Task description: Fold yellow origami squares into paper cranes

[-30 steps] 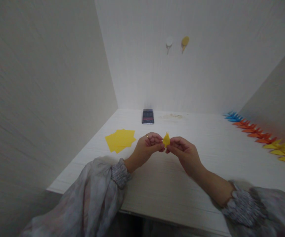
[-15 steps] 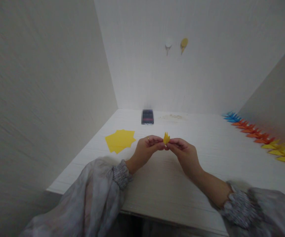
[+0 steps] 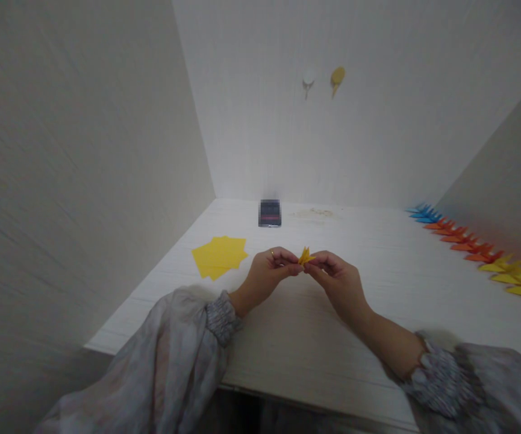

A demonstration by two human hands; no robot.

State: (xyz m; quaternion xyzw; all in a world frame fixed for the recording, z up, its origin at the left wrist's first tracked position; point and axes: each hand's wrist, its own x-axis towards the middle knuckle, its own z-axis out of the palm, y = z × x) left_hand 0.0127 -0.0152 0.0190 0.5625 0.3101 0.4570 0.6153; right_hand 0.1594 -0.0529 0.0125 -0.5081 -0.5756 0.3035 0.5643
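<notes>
A small yellow origami crane (image 3: 306, 256) is pinched between my two hands, above the middle of the white table. My left hand (image 3: 269, 269) closes thumb and fingers on its left side and wears a ring. On the other side my right hand (image 3: 339, 280) grips it between thumb and fingertips. Pointed folds of the crane stick up and a tip reaches out to the right; its lower part is hidden by the fingertips. Several loose yellow paper sheets (image 3: 219, 256) lie overlapped on the table, left of my left hand.
Folded paper cranes line the right side in a row: blue ones (image 3: 425, 213), orange-red ones (image 3: 463, 240) and yellow ones (image 3: 515, 277). A dark, blurred-out device (image 3: 270, 213) lies near the back wall. Two hooks, white (image 3: 308, 80) and yellow (image 3: 337, 76), are on that wall.
The yellow crane's upright folds have spread apart, and a tip now points out to the right. Both hands keep their grip with only slight finger movement.
</notes>
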